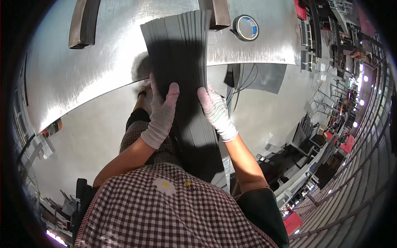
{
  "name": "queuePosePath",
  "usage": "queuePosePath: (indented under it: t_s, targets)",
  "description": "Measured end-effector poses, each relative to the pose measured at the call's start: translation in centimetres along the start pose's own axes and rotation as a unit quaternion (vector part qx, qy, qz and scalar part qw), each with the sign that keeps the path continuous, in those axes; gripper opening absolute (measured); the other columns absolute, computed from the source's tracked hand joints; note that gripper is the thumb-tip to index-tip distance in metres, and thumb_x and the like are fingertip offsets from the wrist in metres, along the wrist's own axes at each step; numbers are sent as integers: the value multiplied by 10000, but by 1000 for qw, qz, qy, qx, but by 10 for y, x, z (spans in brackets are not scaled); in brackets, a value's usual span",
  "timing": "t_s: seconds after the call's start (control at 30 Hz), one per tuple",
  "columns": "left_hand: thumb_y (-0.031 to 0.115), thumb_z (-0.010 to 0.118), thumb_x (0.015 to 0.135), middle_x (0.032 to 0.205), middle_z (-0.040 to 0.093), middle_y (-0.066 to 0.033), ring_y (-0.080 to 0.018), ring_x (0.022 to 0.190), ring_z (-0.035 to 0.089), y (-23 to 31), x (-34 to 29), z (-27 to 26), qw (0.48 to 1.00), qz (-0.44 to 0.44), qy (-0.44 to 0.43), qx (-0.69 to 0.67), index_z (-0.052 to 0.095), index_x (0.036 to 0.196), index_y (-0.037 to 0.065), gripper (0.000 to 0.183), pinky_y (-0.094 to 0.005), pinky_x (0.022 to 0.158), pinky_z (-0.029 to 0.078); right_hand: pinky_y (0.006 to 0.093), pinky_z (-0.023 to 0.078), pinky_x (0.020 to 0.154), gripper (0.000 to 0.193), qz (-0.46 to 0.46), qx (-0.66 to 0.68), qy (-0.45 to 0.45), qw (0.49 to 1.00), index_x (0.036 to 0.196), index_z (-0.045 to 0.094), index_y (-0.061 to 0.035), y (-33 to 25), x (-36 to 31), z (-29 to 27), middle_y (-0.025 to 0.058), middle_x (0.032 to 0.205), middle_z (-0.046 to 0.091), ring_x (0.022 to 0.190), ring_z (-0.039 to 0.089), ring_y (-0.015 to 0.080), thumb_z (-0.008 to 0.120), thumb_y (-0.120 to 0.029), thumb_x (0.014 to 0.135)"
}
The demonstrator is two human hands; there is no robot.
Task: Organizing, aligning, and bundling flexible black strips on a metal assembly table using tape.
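Note:
Between my two hands is a thick stack of long, dark grey flat strips (182, 58), its far end fanned a little over the metal table's edge and its near end close to my apron. My left hand (162, 109), in a white knit glove with bare fingertips, grips the stack's left side, thumb on top. My right hand (215, 109), gloved the same way, presses the right side with its thumb near the edge. The other fingers of both hands are mostly hidden beside or under the strips.
The shiny metal table (111, 53) has a curved-looking near edge. On it lie a roll of tape (246, 28) and two brown-grey square bars, a left bar (84, 25) and a right bar (220, 14). A dark sheet (266, 77) and thin cables show beyond the table's edge.

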State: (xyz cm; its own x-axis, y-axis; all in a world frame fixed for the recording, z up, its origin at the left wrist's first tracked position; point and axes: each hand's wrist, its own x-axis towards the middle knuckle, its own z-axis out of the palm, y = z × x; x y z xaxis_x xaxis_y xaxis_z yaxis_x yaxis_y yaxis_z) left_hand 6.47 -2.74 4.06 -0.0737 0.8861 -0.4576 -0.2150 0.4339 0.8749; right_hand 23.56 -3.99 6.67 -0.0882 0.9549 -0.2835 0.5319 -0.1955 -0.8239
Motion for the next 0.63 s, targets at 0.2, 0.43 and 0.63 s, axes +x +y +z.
queuePosePath:
  t_s: [0.2, 0.43, 0.63]
  targets:
    - [336, 664, 942, 1390, 476, -157, -212, 1191, 512, 6, 10, -3, 995, -69, -13, -73, 135, 1545, 24, 861, -315, 1020, 435, 365, 393, 1054, 508, -39, 15, -4, 999, 1385, 484, 1, -19, 19, -4, 248, 1331, 556, 1249, 524, 382, 439, -359, 1029]
    - [359, 705, 914, 1352, 490, -118, -197, 1181, 511, 6, 7, 3, 992, -71, -13, -99, 149, 1552, 72, 894, -307, 1016, 432, 346, 374, 1067, 571, 57, 128, -31, 990, 1383, 486, 8, -21, 33, -14, 218, 1312, 578, 1263, 524, 319, 480, -421, 1006]
    - [292, 721, 912, 1369, 470, -92, -166, 1187, 493, -2, 12, 8, 989, -52, -16, -140, 156, 1553, 101, 876, -275, 1022, 426, 381, 292, 1138, 644, -46, -3, -40, 998, 1466, 372, 0, -22, 29, -9, 206, 1448, 463, 1360, 414, 366, 517, -410, 991]
